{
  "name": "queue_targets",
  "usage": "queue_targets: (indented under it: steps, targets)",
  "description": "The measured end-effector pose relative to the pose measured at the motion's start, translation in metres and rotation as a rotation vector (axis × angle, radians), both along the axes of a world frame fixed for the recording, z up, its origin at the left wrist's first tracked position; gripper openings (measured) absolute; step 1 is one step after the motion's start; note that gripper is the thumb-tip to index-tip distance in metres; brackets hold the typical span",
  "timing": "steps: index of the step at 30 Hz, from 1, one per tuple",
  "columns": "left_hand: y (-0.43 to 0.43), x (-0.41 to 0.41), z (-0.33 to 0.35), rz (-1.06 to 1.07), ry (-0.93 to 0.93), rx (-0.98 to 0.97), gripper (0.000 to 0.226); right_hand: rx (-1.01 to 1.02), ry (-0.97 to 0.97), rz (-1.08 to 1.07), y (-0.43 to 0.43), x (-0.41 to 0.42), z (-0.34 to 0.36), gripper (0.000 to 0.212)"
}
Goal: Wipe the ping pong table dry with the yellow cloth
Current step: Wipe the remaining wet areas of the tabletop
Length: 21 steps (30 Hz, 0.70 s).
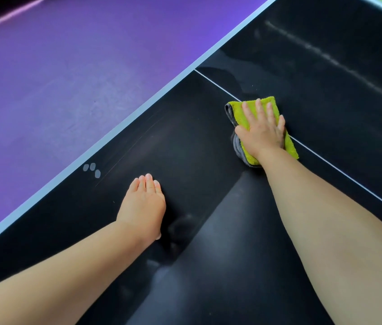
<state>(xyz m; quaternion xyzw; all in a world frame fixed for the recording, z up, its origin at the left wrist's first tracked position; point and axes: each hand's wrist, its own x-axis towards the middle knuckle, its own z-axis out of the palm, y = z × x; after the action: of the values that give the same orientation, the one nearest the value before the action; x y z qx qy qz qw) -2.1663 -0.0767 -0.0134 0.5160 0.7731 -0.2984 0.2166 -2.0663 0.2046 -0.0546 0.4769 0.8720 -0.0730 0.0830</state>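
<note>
The ping pong table (185, 146) is black with a pale edge band and a thin white centre line. A folded yellow cloth (239, 111) with a grey underside lies on that line. My right hand (261, 131) presses flat on the cloth with straight, spread fingers. My left hand (144, 202) rests flat on the bare tabletop nearer the edge, fingers straight and together, holding nothing. Faint wipe streaks show on the surface between the left hand and the edge.
A purple floor (68, 66) lies beyond the table's left edge. Three small grey marks (91, 169) sit just inside the pale edge band. A bright reflection streak crosses the far right part of the tabletop (326, 55).
</note>
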Motion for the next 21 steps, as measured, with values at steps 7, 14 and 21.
queue_targets:
  steps: [7,14,21]
  targets:
    - [-0.007,-0.002,-0.003,0.003,-0.017,0.114,0.111,0.011,-0.069,0.087,-0.075,0.022,-0.001,0.067]
    - [-0.045,-0.015,-0.011,0.143,-0.183,0.392,0.108,-0.019,-0.063,0.198,-0.199,0.021,0.003,0.071]
    - [-0.18,0.001,-0.017,0.115,-0.182,0.756,0.08,-0.044,-0.093,0.306,-0.324,0.028,0.004,0.073]
